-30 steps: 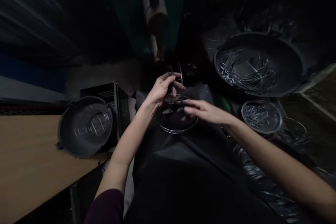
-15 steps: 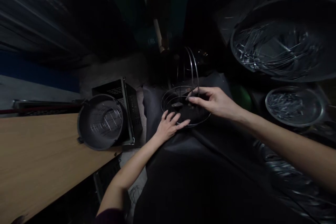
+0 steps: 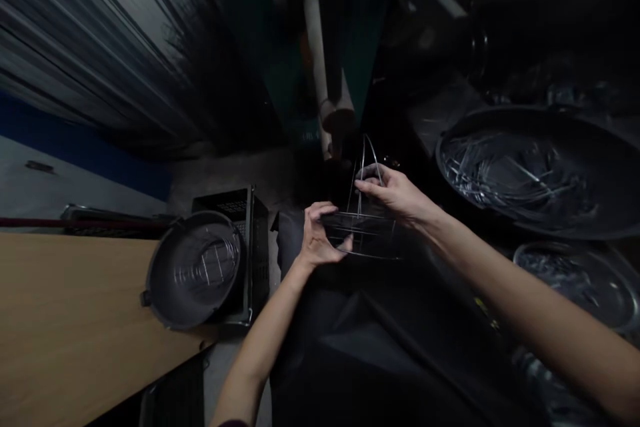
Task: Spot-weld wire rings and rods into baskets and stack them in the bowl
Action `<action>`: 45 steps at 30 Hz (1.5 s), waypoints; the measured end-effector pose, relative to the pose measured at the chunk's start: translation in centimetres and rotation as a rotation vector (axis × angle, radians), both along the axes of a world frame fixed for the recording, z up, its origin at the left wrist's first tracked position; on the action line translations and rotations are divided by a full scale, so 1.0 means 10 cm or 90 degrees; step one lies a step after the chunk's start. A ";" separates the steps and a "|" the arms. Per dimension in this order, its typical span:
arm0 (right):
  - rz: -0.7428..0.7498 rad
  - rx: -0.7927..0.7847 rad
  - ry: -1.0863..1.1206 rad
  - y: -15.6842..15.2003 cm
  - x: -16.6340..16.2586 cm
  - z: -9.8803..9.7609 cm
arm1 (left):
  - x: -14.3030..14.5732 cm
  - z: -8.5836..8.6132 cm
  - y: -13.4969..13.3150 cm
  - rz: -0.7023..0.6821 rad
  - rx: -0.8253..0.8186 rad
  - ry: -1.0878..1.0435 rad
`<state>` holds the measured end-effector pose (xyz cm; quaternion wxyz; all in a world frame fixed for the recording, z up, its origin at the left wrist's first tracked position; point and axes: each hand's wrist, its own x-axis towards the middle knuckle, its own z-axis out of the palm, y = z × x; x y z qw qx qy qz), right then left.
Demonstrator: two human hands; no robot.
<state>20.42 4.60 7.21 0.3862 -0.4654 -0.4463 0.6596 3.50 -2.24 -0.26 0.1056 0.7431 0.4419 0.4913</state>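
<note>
In front of my lap, a round wire frame (image 3: 373, 256) made of thin metal rings is tipped so that it shows nearly edge-on. My left hand (image 3: 320, 240) grips its left side, fingers over the upper ring and thumb near the lower one. Above the frame, my right hand (image 3: 395, 193) pinches a bent metal wire (image 3: 370, 141) between thumb and fingers. That wire arches up from the frame, but whether it is joined to it I cannot tell. A machine with a pale cylindrical part (image 3: 335, 113) stands just beyond my hands.
At left, a dark bucket (image 3: 157, 280) holding wire frames stands by a wooden board (image 3: 75, 307) and a black crate (image 3: 260, 247). On the right are a large basin (image 3: 600, 187) of bent wires and a smaller bowl (image 3: 620, 287) of metal pieces. Dark cloth (image 3: 360, 333) covers my lap.
The wire frame has turned from lying flat to nearly edge-on. My left hand has gone from spread fingers to gripping its rings. My right hand keeps its pinch; the camera view has tilted up.
</note>
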 end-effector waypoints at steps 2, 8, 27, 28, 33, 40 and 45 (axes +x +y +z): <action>-0.006 -0.011 0.019 0.11 -0.04 0.02 | -0.01 0.03 0.12 -0.008 0.049 -0.017; -0.012 -0.023 0.070 0.32 -0.13 0.01 | -0.07 0.08 0.36 -0.049 0.041 -0.029; -0.014 -0.010 0.060 0.81 -0.30 0.02 | -0.23 0.08 0.82 -0.044 0.010 -0.076; -0.018 -0.010 0.060 0.83 -0.30 -0.01 | -0.24 0.09 0.84 -0.044 0.006 -0.074; -0.037 -0.012 0.059 0.93 -0.31 -0.09 | -0.25 0.12 0.90 -0.019 -0.011 -0.059; -0.026 0.000 0.070 0.90 -0.32 -0.05 | -0.27 0.15 0.88 -0.013 -0.010 -0.038; -0.028 0.007 0.064 0.91 -0.31 -0.11 | -0.28 0.14 0.88 -0.013 -0.039 -0.024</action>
